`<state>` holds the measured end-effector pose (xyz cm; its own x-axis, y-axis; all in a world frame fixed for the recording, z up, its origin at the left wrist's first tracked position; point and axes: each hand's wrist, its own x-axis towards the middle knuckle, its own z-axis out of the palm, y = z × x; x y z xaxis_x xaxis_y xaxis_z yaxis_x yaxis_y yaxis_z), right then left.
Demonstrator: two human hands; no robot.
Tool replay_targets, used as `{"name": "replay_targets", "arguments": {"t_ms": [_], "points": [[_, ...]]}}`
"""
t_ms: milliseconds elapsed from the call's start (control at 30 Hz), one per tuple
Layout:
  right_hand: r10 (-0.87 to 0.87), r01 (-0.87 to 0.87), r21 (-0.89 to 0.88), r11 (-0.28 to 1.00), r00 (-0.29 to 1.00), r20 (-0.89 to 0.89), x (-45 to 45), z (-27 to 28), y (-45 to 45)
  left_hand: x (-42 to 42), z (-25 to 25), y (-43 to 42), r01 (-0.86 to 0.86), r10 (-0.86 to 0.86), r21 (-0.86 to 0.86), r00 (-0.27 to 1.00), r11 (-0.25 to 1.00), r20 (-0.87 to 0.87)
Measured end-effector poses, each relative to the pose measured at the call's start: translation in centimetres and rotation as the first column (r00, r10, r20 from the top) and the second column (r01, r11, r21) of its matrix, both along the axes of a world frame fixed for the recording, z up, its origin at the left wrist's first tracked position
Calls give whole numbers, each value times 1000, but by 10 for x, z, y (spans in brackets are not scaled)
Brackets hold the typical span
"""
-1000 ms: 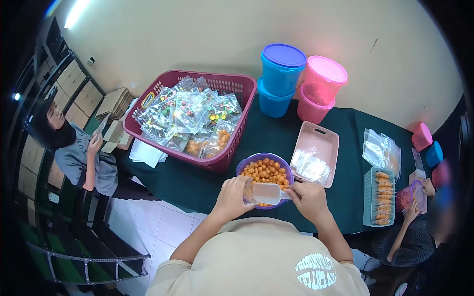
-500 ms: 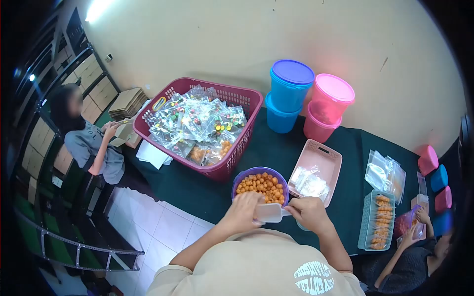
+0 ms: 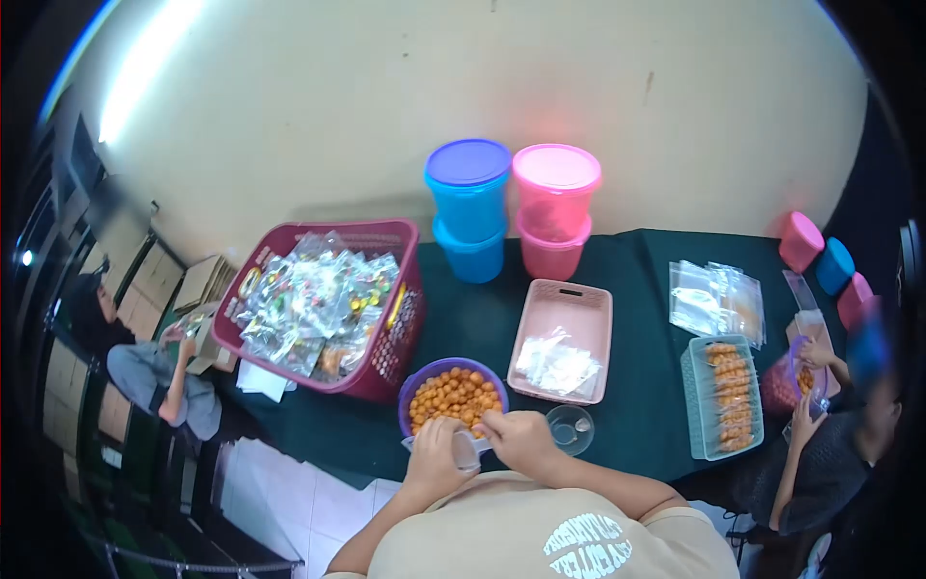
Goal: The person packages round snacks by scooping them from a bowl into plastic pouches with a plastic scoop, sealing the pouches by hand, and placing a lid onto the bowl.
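A purple bowl of round orange snacks stands at the table's front edge. Just in front of it, my left hand is closed around a small clear bag, mostly hidden by the fingers. A white scoop has its end at that bag. My right hand grips the scoop's handle, close to the bowl's right rim. Beside my right hand sits a small clear dish with a little something in it.
A maroon basket of filled packets stands left. Blue tubs and pink tubs are stacked behind. A pink tray holds clear bags; a green basket holds orange packets. One person is at left, another at right.
The view has shifted and turned. The scoop is now tilted up against the bag, partly behind my left hand. The small clear dish has come into full view.
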<state>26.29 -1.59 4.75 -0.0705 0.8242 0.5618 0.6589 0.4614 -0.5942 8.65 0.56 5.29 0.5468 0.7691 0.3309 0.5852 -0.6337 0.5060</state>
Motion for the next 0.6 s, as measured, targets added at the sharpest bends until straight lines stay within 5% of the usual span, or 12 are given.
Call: {"name": "replay_targets", "arguments": {"t_ms": [167,400,500,600], "points": [[52,-65,-77,995,986,-157,-8,-17,-12,23,-7,-2,88,-86,20,993,996,-81],[-30,22,-93,995,996,-88,38,-6,-13,36,9,6,2,-23,-103,980,995,-199],[-116,-44,-531,846,957,-265,50,3,-17,35,9,10,0,-22,-96,972,995,-234],[-49,-251,-528,811,871,-489,47,-18,-18,37,9,13,38,-41,-17,962,999,-270]]}}
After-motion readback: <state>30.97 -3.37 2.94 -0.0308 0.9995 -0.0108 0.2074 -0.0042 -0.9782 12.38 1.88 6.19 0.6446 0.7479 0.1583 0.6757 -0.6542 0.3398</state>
